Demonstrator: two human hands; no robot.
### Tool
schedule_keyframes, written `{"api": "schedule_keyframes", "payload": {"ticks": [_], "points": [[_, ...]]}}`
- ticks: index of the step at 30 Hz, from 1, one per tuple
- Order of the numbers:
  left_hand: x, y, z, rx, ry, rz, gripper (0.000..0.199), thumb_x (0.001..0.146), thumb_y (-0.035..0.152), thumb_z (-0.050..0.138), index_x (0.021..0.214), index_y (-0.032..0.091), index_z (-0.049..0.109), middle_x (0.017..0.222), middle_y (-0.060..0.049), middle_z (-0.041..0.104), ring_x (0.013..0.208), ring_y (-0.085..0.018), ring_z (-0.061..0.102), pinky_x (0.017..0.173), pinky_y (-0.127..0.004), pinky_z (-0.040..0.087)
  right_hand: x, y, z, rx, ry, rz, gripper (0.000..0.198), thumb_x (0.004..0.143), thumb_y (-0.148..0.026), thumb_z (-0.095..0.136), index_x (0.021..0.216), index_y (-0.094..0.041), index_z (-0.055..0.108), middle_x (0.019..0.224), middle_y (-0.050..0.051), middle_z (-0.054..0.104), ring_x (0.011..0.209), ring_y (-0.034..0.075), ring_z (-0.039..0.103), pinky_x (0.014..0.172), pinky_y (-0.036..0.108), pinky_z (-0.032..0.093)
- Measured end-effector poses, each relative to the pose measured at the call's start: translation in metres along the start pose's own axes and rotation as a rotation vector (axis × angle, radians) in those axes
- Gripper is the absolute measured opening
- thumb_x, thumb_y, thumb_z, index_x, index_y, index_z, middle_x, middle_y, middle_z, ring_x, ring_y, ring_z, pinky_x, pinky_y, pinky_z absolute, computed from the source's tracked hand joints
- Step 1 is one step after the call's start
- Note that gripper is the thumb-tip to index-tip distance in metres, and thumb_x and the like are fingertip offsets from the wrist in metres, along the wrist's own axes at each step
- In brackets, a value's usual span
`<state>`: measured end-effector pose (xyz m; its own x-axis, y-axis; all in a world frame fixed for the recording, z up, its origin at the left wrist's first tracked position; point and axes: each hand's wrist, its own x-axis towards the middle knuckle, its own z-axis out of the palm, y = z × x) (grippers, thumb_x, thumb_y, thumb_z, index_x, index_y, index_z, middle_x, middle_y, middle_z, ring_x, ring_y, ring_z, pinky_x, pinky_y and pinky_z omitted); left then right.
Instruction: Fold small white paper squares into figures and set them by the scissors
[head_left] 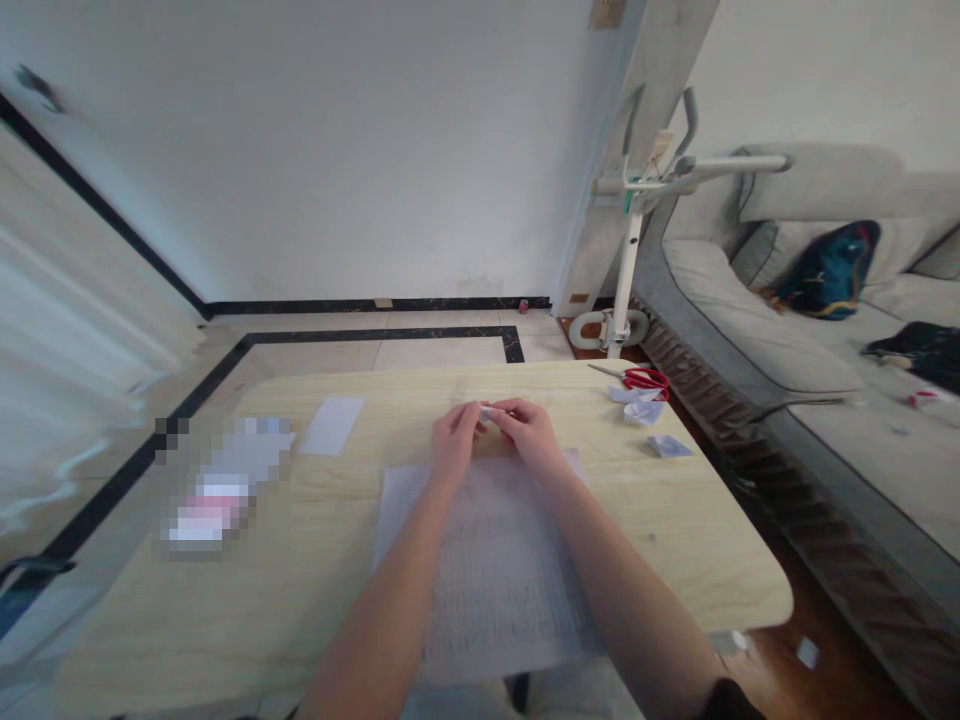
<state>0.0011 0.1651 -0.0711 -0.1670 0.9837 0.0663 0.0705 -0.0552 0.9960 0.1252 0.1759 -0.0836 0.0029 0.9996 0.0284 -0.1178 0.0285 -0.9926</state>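
Both hands meet near the far middle of the wooden table, just past a large printed sheet (pixel 510 570). Between the fingertips is a small piece of white paper (pixel 486 411), mostly hidden by the fingers. My left hand (pixel 456 432) pinches it from one side, and my right hand (pixel 529 428) pinches it from the other. The forearms lie over the printed sheet, covering parts of its text. Left of the hands lies a blank white sheet of paper (pixel 331 426), flat on the wood.
Red-handled scissors (pixel 645 380) lie at the table's (pixel 697 540) far right corner beside folded paper pieces (pixel 643 410). Another folded paper (pixel 669 447) sits nearer. Blurred-out items (pixel 217 490) lie at the left edge. A grey sofa (pixel 765 330) stands to the right, behind a white exercise frame (pixel 626 265).
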Motion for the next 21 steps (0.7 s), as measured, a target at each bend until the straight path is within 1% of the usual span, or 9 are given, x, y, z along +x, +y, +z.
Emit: {"api": "schedule_keyframes", "payload": {"ticks": [6,11,17,21], "points": [[0.0026,-0.0054,-0.0005,-0.056,0.008,-0.048,0.032,0.08,0.039,0.052,0.083,0.014,0.073,0.06,-0.002,0.063,0.056,-0.012,0.056,0.054,-0.023,0.041,-0.0019,-0.0036,0.0011,-0.044,0.009,-0.002,0.025,0.066,-0.041,0.073,0.076,-0.018,0.07,0.052,-0.003,0.055,0.047,0.01,0.041,0.047,0.025,0.029],[0.0018,-0.0053,-0.0008,-0.031,-0.037,-0.008,0.036,0.082,0.043,0.05,0.087,0.015,0.072,0.06,-0.002,0.062,0.056,-0.013,0.055,0.056,-0.023,0.042,-0.0007,-0.004,-0.0005,-0.037,-0.003,-0.013,0.022,0.068,-0.039,0.071,0.074,-0.017,0.07,0.051,-0.003,0.053,0.048,0.01,0.041,0.049,0.025,0.03],[-0.0004,-0.0013,-0.001,-0.002,-0.02,0.043,0.038,0.084,0.044,0.048,0.082,0.014,0.07,0.058,-0.002,0.059,0.054,-0.013,0.053,0.055,-0.024,0.041,-0.0017,-0.0049,-0.0001,0.014,-0.024,0.016,0.022,0.067,-0.04,0.071,0.072,-0.019,0.07,0.049,-0.004,0.05,0.046,0.009,0.039,0.048,0.025,0.028],[-0.0011,0.0017,-0.0001,0.007,-0.018,0.039,0.034,0.082,0.044,0.052,0.081,0.015,0.071,0.058,-0.002,0.06,0.055,-0.013,0.053,0.055,-0.024,0.042,-0.0017,-0.0049,0.0002,0.044,-0.009,0.041,0.021,0.066,-0.039,0.072,0.069,-0.019,0.069,0.048,-0.004,0.049,0.046,0.009,0.038,0.047,0.025,0.028]]}}
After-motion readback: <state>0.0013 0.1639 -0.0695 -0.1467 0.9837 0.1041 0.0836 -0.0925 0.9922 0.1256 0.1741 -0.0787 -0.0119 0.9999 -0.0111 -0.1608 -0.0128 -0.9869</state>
